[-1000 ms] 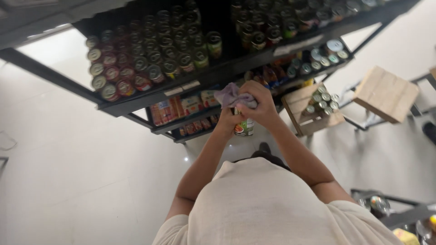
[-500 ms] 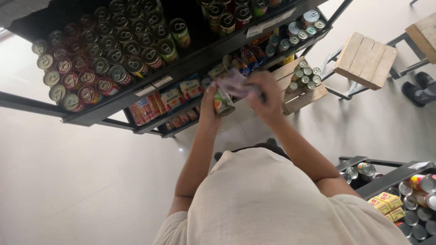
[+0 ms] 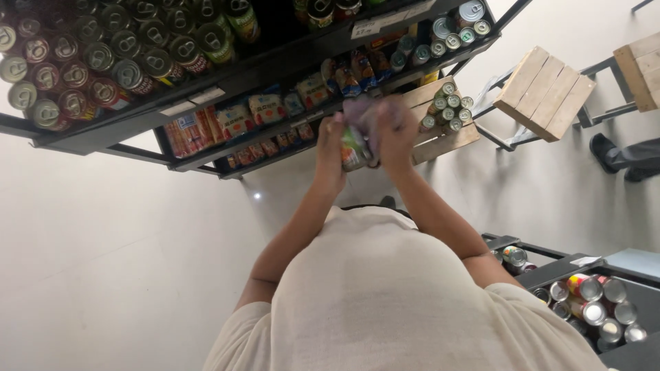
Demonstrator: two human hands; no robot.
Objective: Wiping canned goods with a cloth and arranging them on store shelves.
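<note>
Head view, the only one I had; the person stood over a pale floor (image 3: 103, 227), looking down past a cream shirt (image 3: 412, 302) at both hands raised before a dark shelf rack (image 3: 275, 65). The left hand (image 3: 331, 148) was wrapped around a can (image 3: 354, 152) with a green and white label, fingers closed on its side; the right hand (image 3: 397, 130) pressed a purplish cloth (image 3: 361, 110) onto the can's top and upper side, fingers bunched in the cloth, though motion blur hid their exact spread. Against the frames a second and half a second back, the can and cloth had stayed between the same two hands, but the rack had slid toward the upper left and more of the lower bin of cans (image 3: 591, 306) had come into sight; the blur on the right hand read to me as rubbing in progress. Rows of cans (image 3: 103, 58) filled the upper shelf; packets (image 3: 265, 110) the next; a wooden crate (image 3: 440, 117) and a slatted stool (image 3: 543, 93) stood to the right.
</note>
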